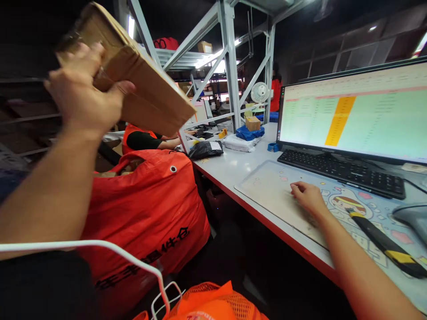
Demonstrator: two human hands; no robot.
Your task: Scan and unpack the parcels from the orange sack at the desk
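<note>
My left hand [80, 91] is raised at the upper left and grips a flat brown cardboard parcel [147, 84], tilted with its far end pointing down to the right. Below it stands a large orange sack [147, 209] with black characters. My right hand [305, 195] rests knuckles-down on the worn desk mat [267, 186], fingers curled, holding nothing. A black keyboard [340, 171] lies just beyond it, under a monitor [356, 111] showing a green spreadsheet with an orange column.
A yellow-and-black utility knife [383, 240] lies on the mat right of my forearm. Down the grey table [230, 169] sit a black bag [205, 149], white and blue parcels and a small box [252, 123]. A co-worker's arm [150, 141] reaches behind the sack. Metal shelving [230, 62] stands behind.
</note>
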